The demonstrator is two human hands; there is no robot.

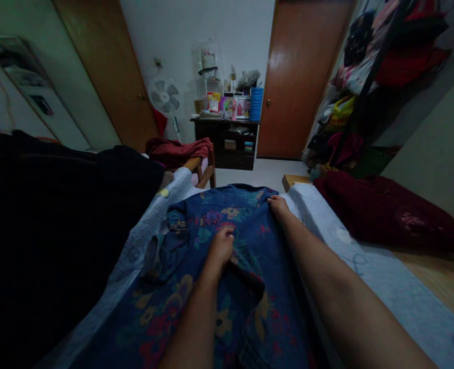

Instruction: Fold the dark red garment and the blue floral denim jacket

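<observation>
A blue floral denim shirt [207, 220] lies spread out on a light, patterned bed cover, its collar end away from me. My left hand [223, 245] is closed on the cloth near the middle of the shirt, where a sleeve is folded inward over the body. At the far right shoulder edge, my right hand [278, 205] pinches the fabric between thumb and fingers. The other sleeve lies bent out on the left side.
A large dark pile of cloth [57, 220] fills the left. To the right is a maroon pillow-like bundle [396, 212] on the light bed cover [338, 230]. Beyond stand a white fan [165, 97], a dark cabinet [207, 138], a wooden door [292, 77] and hanging bags [407, 66].
</observation>
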